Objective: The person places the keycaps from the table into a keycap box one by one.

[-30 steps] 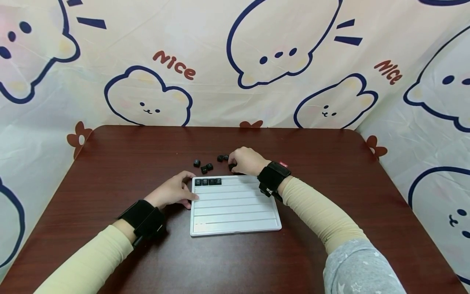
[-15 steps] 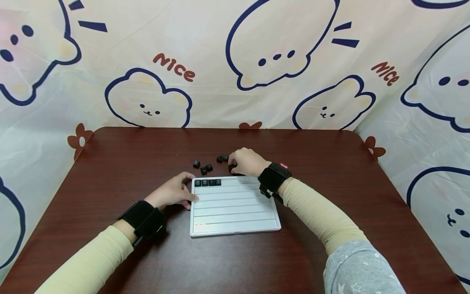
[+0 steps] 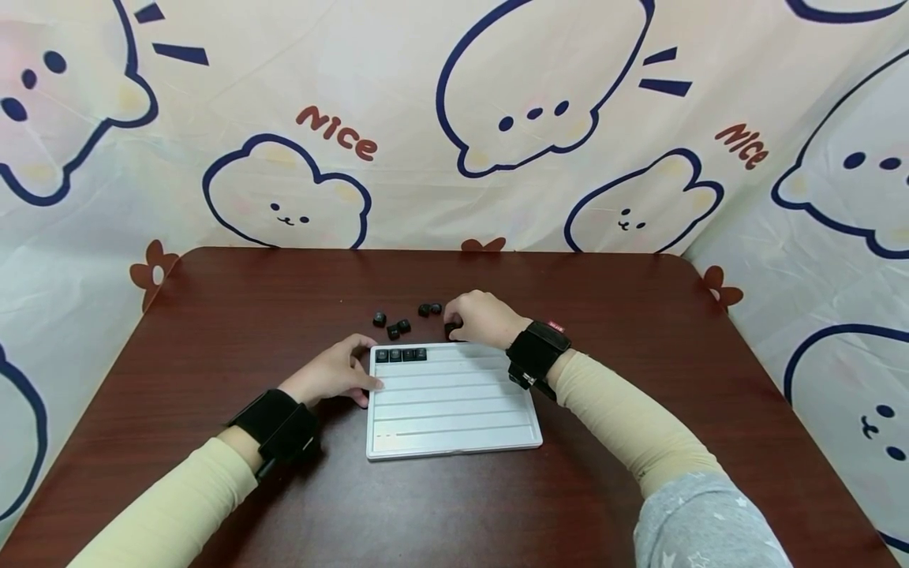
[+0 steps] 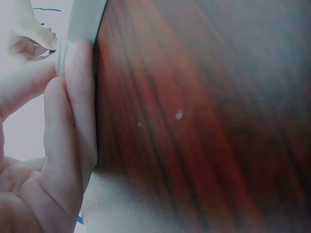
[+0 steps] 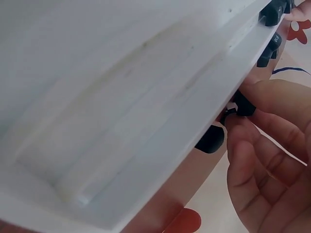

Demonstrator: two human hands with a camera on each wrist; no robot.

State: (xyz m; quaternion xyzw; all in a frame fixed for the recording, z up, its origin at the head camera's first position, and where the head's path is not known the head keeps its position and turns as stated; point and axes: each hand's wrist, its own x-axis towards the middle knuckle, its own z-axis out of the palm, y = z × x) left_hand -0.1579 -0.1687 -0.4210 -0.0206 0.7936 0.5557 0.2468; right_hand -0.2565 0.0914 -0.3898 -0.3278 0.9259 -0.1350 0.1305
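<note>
A white ridged tray (image 3: 454, 410) lies on the table, with several black keycaps (image 3: 402, 355) lined up in its top left row. My left hand (image 3: 337, 371) grips the tray's left edge, thumb over the rim; in the left wrist view its fingers (image 4: 80, 92) lie along the tray's side (image 4: 85, 24). Just behind the tray's far edge is my right hand (image 3: 486, 317). In the right wrist view its thumb and finger pinch a black keycap (image 5: 245, 104), and another keycap (image 5: 211, 139) sits close beside it, partly hidden by the rim.
Several loose black keycaps lie behind the tray, one at the left (image 3: 379, 319), a pair near the tray (image 3: 398, 328) and another pair farther back (image 3: 429, 309). The brown table (image 3: 248, 292) ends at a patterned cloth (image 3: 426, 118) on the far side.
My right hand and forearm have shifted very slightly to the right. The left hand stays on the tray's edge, and the tray and loose keycaps keep their places.
</note>
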